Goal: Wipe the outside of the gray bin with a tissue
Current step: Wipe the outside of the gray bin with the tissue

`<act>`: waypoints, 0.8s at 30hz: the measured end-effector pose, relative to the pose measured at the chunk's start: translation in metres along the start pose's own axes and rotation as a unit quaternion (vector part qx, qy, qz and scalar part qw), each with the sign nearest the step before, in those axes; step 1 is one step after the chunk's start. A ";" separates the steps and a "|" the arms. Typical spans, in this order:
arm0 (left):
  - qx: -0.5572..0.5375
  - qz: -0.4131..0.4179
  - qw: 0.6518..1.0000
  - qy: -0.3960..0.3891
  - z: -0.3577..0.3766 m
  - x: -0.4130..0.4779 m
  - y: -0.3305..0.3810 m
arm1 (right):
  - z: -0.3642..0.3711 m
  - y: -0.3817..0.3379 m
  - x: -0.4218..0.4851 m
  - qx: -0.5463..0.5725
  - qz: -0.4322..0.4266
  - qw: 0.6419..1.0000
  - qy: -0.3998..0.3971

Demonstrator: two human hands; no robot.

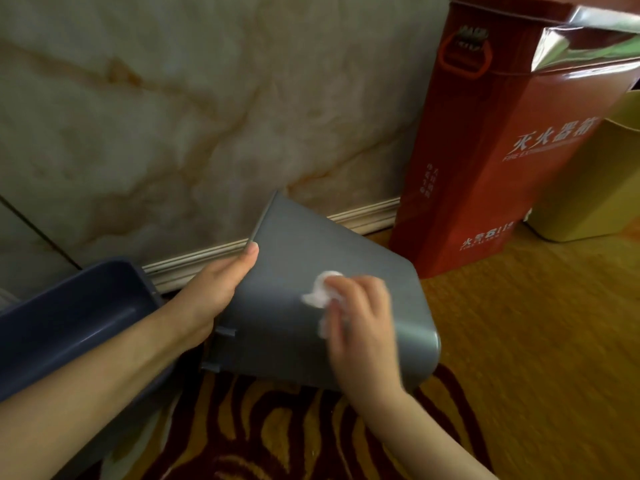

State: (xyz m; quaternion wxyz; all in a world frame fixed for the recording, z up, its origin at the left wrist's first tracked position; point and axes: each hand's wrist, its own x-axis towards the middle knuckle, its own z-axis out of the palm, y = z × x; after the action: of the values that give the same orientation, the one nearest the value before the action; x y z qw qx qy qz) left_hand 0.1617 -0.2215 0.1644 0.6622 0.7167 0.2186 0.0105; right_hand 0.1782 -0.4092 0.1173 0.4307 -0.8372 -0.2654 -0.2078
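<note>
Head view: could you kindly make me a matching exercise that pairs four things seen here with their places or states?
Things:
1 gray bin
2 tissue
3 red box
4 left hand

States:
a stands upright by the wall
b grips the bin's rim
c tipped over sideways
d pinched in the right hand

Pairs: 1-c; 2-d; 3-a; 4-b

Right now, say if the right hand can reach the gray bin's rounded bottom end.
Probably yes: the right hand presses the tissue on the gray bin, with nothing between it and that end.
</note>
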 end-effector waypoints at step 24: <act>0.099 0.032 0.988 -0.111 -0.026 0.014 0.010 | 0.038 0.004 0.051 0.026 0.007 1.000 -0.011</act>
State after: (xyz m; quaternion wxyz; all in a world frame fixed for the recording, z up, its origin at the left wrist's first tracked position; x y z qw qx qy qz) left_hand 0.1697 -0.1925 0.1730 0.6078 0.7819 0.1203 -0.0693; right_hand 0.2240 -0.3664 0.1238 0.4503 -0.8299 -0.2700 -0.1886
